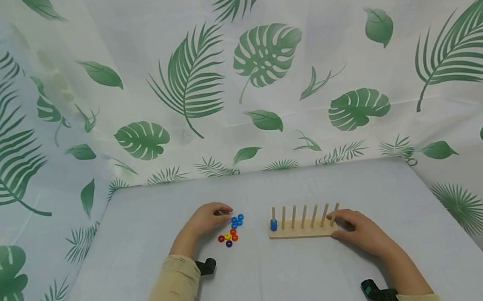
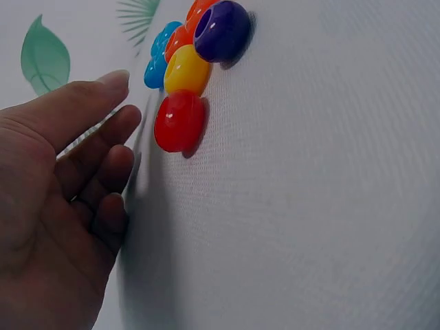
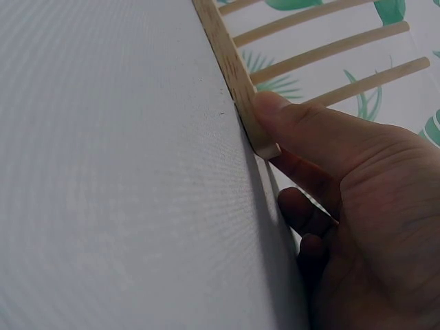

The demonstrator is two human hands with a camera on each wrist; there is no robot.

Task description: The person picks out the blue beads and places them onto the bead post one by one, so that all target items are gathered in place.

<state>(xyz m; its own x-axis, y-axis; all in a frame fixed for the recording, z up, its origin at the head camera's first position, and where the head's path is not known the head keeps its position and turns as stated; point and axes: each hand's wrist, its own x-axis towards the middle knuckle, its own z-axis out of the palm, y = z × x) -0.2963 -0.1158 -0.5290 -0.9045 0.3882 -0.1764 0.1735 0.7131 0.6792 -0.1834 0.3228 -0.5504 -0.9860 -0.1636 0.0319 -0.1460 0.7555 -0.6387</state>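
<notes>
My left hand [image 1: 208, 218] hovers just left of a cluster of blue beads [image 1: 237, 222], its fingers loosely bent with nothing visible between them. Close in front of the blue ones lie a yellow bead [image 2: 188, 70], a red bead [image 2: 180, 122], orange beads [image 1: 234, 238] and a dark purple bead [image 2: 223, 31]. With thumb and fingers, my right hand [image 1: 361, 231] grips the right end of a wooden peg board [image 1: 298, 233]. Upright pegs line this board, and blue beads [image 1: 273, 225] sit on its leftmost peg. In the right wrist view, the thumb presses the board's edge [image 3: 237, 86].
A white cloth covers the table [image 1: 261, 283]. Behind and beside it hangs a white curtain [image 1: 213, 87] printed with green leaves. Black wrist cameras are strapped on both arms.
</notes>
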